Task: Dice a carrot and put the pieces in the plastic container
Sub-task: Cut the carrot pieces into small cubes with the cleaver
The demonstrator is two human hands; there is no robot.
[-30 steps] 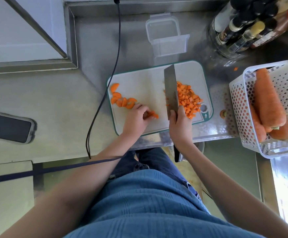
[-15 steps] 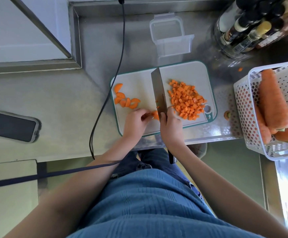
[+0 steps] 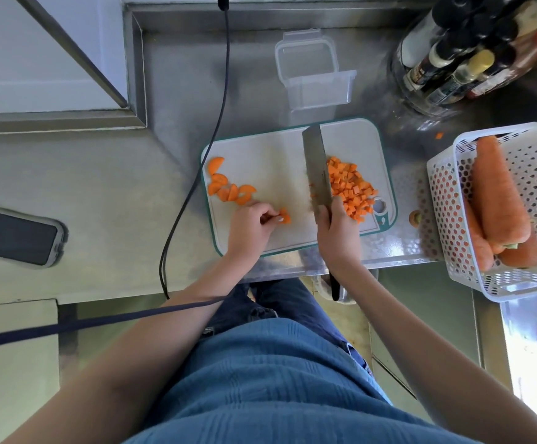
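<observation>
Dicing carrot on a board at a steel counter.

The counter carries a basket of whole carrots at right and the white board in the middle, with the empty clear container just beyond it. The right hand grips a cleaver, its blade beside the dice pile. The left hand pinches a carrot piece on the board; half-round slices lie at the board's left end.
</observation>
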